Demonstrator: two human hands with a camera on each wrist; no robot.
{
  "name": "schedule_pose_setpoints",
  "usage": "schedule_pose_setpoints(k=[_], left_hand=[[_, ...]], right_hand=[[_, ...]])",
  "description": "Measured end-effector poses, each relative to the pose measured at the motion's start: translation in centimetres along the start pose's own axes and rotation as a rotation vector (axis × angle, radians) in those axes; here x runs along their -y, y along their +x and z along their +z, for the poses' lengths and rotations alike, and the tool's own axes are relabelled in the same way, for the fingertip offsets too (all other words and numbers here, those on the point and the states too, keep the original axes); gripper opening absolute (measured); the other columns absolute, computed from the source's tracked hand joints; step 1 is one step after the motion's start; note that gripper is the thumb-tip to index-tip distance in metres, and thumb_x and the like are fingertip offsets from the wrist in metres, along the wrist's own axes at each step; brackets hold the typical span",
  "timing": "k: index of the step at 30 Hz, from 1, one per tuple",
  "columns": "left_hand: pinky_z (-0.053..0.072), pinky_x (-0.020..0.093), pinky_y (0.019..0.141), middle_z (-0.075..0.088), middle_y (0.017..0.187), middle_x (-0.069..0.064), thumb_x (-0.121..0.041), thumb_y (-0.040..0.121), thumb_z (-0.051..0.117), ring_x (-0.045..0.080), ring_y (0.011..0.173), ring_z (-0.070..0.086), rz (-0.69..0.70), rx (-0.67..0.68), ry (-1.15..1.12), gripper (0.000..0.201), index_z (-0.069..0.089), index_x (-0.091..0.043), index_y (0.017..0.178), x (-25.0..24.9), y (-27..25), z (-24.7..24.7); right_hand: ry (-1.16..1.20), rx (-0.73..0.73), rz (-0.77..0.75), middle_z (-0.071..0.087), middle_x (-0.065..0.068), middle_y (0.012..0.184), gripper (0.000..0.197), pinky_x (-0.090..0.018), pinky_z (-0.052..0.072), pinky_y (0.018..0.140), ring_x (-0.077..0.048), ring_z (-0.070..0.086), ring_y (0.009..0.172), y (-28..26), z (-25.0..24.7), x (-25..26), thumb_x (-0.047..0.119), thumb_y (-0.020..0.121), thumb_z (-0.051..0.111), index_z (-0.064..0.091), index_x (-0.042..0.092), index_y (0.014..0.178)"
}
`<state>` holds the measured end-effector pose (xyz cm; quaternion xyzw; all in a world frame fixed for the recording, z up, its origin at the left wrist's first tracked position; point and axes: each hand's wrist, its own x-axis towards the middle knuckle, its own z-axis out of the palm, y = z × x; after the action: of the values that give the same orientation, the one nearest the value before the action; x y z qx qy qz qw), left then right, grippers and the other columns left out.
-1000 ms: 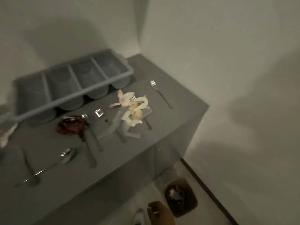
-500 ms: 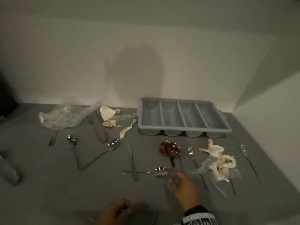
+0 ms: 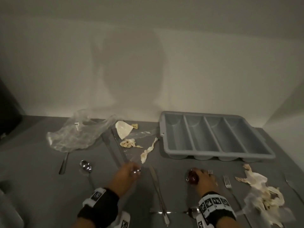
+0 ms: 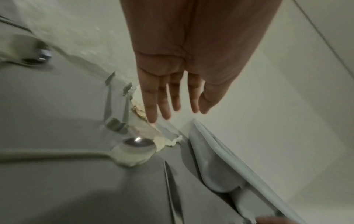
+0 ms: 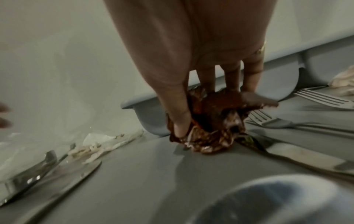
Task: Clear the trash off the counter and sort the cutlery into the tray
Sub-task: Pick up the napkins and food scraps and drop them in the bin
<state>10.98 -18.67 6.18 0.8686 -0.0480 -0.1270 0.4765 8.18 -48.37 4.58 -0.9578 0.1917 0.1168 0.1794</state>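
Note:
A crumpled brown wrapper (image 3: 191, 177) lies on the grey counter (image 3: 41, 186) just in front of the grey four-slot cutlery tray (image 3: 213, 137). My right hand (image 3: 203, 177) pinches the brown wrapper (image 5: 210, 131) between thumb and fingers (image 5: 249, 84). My left hand (image 3: 130, 171) hovers with straight fingers (image 4: 153, 106) over a spoon bowl (image 4: 138, 143) and holds nothing. A knife (image 3: 156, 186) lies between my two hands. Two forks (image 3: 227, 181) lie right of the wrapper.
A clear plastic bag (image 3: 74, 134), paper scraps (image 3: 123, 130) and a twisted strip (image 3: 148, 150) lie at the back left. Crumpled tissue (image 3: 263, 193) sits at the right. Another spoon (image 3: 85, 166) lies left, one more (image 3: 189, 212) near the front edge.
The view swung from the floor bin back to the counter. Both hands reached forward; my right hand took hold of the brown wrapper, my left moved over the spoon.

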Motion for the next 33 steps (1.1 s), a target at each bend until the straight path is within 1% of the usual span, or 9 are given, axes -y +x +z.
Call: schedule_pose_setpoints(k=[4, 8, 10, 12, 15, 22, 28, 30, 33], left_hand=[[0.037, 0.043, 0.105, 0.026, 0.144, 0.011, -0.031, 0.080, 0.062, 0.033, 0.126, 0.040, -0.136, -0.101, 0.143, 0.059, 0.036, -0.022, 0.132, -2.7, 7.9, -0.9], [0.014, 0.056, 0.115, -0.007, 0.153, 0.015, -0.065, 0.077, 0.045, 0.043, 0.140, 0.001, -0.368, 0.107, 0.558, 0.085, 0.007, -0.026, 0.142, -4.7, 13.2, -0.2], [0.016, 0.059, 0.113, 0.005, 0.155, 0.014, -0.079, 0.064, 0.039, 0.043, 0.139, 0.010, -0.443, 0.149, 0.668, 0.094, 0.018, -0.029, 0.141, -3.7, 14.6, 0.4], [0.029, 0.052, 0.110, 0.027, 0.151, 0.008, -0.070, 0.067, 0.046, 0.034, 0.135, 0.030, -0.346, 0.133, 0.723, 0.078, 0.036, -0.030, 0.134, -2.0, 15.0, 1.5], [0.030, 0.049, 0.111, 0.027, 0.149, 0.011, -0.042, 0.079, 0.055, 0.035, 0.134, 0.031, -0.309, 0.073, 0.824, 0.064, 0.033, -0.023, 0.136, -1.3, 15.0, 2.5], [0.039, 0.040, 0.101, 0.052, 0.128, 0.024, -0.013, 0.092, 0.044, 0.036, 0.118, 0.050, -0.189, 0.053, 0.601, 0.031, 0.050, 0.002, 0.118, -1.6, 14.0, 2.8], [0.039, 0.039, 0.074, 0.061, 0.095, 0.030, -0.004, 0.085, 0.047, 0.045, 0.093, 0.056, -0.067, -0.381, 0.173, 0.012, 0.058, -0.001, 0.086, -3.3, 10.4, 0.5], [0.036, 0.034, 0.070, 0.056, 0.076, 0.025, -0.004, 0.082, 0.051, 0.039, 0.079, 0.056, 0.049, -0.484, 0.062, 0.012, 0.050, -0.009, 0.071, -5.2, 7.9, 1.0], [0.041, 0.021, 0.069, 0.050, 0.062, 0.009, 0.004, 0.080, 0.055, 0.022, 0.070, 0.049, 0.200, -0.386, -0.126, 0.017, 0.049, -0.009, 0.070, -9.7, 1.9, 4.4]], right_hand=[[0.142, -0.084, 0.001, 0.051, 0.000, 0.130, 0.061, -0.046, 0.033, 0.104, -0.028, 0.040, 0.120, -0.6, -0.3, 1.0, 0.029, 0.072, 0.070, 0.041, 0.039, 0.125], [0.251, -0.169, -0.044, 0.051, 0.005, 0.129, 0.066, -0.045, 0.033, 0.105, -0.026, 0.042, 0.116, -1.8, -0.6, 1.7, 0.029, 0.068, 0.074, 0.042, 0.043, 0.123], [0.292, -0.180, -0.096, 0.052, 0.008, 0.127, 0.070, -0.042, 0.035, 0.103, -0.023, 0.045, 0.114, -2.4, -0.5, 1.8, 0.028, 0.065, 0.076, 0.039, 0.053, 0.118], [0.328, -0.209, -0.128, 0.052, 0.014, 0.122, 0.078, -0.040, 0.038, 0.101, -0.020, 0.047, 0.111, -2.9, -0.3, 1.5, 0.026, 0.062, 0.078, 0.030, 0.068, 0.106], [0.377, -0.248, -0.134, 0.051, 0.018, 0.117, 0.086, -0.041, 0.041, 0.100, -0.017, 0.045, 0.110, -3.8, -0.2, 0.8, 0.021, 0.060, 0.080, 0.027, 0.075, 0.101], [0.452, -0.303, -0.132, 0.058, 0.011, 0.118, 0.081, -0.044, 0.046, 0.094, -0.019, 0.054, 0.104, -6.8, -0.4, -3.1, 0.021, 0.057, 0.080, 0.037, 0.064, 0.110], [0.533, -0.370, -0.071, 0.060, 0.009, 0.116, 0.075, -0.044, 0.047, 0.095, -0.017, 0.054, 0.107, -12.6, -1.3, -9.4, 0.022, 0.059, 0.080, 0.044, 0.050, 0.118], [0.572, -0.395, -0.025, 0.059, 0.010, 0.111, 0.073, -0.043, 0.048, 0.095, -0.017, 0.054, 0.106, -15.4, -1.5, -11.9, 0.018, 0.060, 0.080, 0.044, 0.056, 0.111], [0.611, -0.430, 0.047, 0.058, 0.007, 0.114, 0.071, -0.046, 0.048, 0.094, -0.020, 0.054, 0.106, -19.7, -1.5, -15.9, 0.017, 0.061, 0.079, 0.045, 0.053, 0.112]])
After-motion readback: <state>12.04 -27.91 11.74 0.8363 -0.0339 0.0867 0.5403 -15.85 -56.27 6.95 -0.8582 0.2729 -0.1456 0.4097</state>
